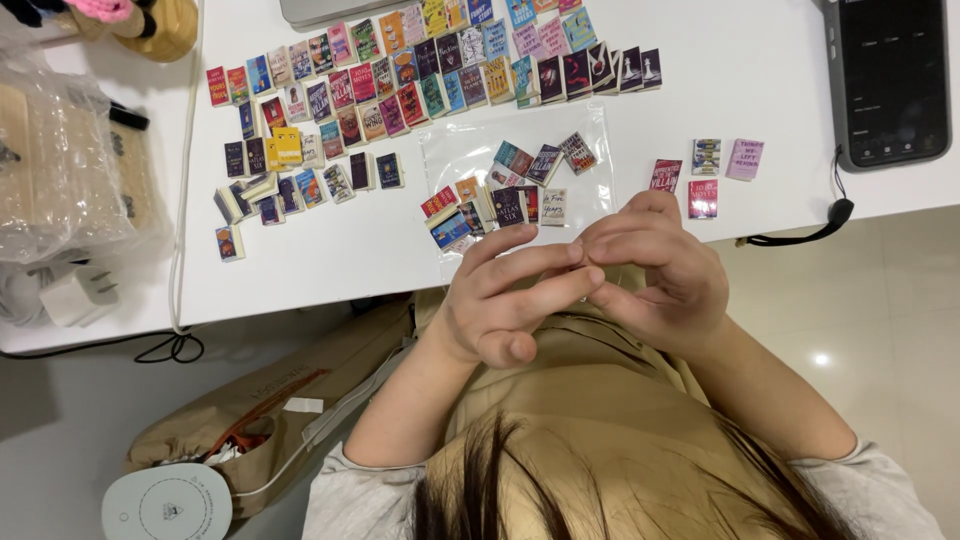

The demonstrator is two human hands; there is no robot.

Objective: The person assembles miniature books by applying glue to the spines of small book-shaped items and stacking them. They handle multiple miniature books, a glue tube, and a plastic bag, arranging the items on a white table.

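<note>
Head view looking down: both hands meet at the near edge of the white bench (320,250), above the person's lap. Left hand (510,300) has fingers stretched toward the right hand, fingertips (575,255) touching it; right hand (655,270) is curled, its fingers folded over the meeting point. Something small seems pinched between the two grips, but it is hidden by the fingers, so cannot tell what it is or how tightly either grip closes. Nearest things: a clear plastic bag (515,185) lying flat on the bench just beyond the hands, with a loose cluster of miniature books (505,205) on it, some flat, some tilted. Just right of the bag, near the right hand, four more tiny books: a dark red one (665,175), a red one (702,198), a striped one (706,156) and a pink one (745,159), each apart from the others. Farther back, long rows of miniature books (420,75) lie cover-up in overlapping lines, with a looser group (290,170) at the left. A dark tablet (890,80) sits at the bench's right corner, black strap (810,230) hanging off the edge. Crinkled clear wrapping (70,150) at the far left. On the floor, a tan bag (290,400) and a round white device (165,505).
</note>
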